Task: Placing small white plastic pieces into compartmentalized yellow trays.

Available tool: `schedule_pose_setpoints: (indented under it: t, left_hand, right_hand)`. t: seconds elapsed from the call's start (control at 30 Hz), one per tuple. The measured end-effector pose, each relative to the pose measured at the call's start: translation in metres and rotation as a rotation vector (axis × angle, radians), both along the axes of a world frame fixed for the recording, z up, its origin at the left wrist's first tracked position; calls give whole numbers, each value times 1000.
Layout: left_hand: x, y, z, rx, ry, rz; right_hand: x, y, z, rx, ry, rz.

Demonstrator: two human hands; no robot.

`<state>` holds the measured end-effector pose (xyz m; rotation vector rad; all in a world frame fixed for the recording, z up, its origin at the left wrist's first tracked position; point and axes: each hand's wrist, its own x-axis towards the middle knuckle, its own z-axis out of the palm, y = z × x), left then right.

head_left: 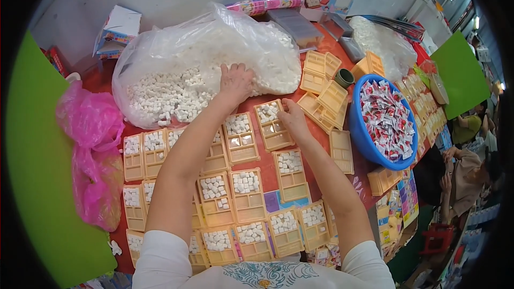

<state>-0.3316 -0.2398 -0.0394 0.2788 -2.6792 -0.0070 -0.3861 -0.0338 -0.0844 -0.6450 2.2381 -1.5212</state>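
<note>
My left hand (236, 81) reaches into the opening of a large clear plastic bag (184, 43) full of small white cube-shaped pieces (171, 93). Its fingers look apart, with the tips down among the pieces and partly hidden. With my right hand (293, 120) I grip the upper right edge of a beige compartment tray (278, 140), whose top section holds white pieces. Rows of similar trays (245, 154) lie below and to the left, most with white pieces in their largest compartment. My left forearm covers some of them.
A blue basin (357, 128) of small red-and-white packets stands on the right. Stacked beige trays (327, 96) and a dark round cup (344, 77) sit beside it. Pink plastic bags (91, 123) lie at the left edge. Behind are boxes (119, 25). Other people work at far right.
</note>
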Motion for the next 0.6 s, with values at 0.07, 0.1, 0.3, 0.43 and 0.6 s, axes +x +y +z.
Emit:
schedule_pose_setpoints:
  t: [0.07,0.1,0.3,0.43,0.6]
  left_hand:
    - [10,8,2,14,-2,-25]
    - [15,12,4,-7,25,-30]
    - [51,44,-4,-37,133,-219]
    - [67,75,-12,-93,-129,-295]
    - [73,80,-28,-91,49,-337]
  right_hand:
    - [-1,4,-4,49,75,-24]
    - [1,8,-4,85,164,-38]
    - [25,24,15,158,560,-16]
    - [35,32,15,300,687,111]
    - [37,27,21,270,823,108]
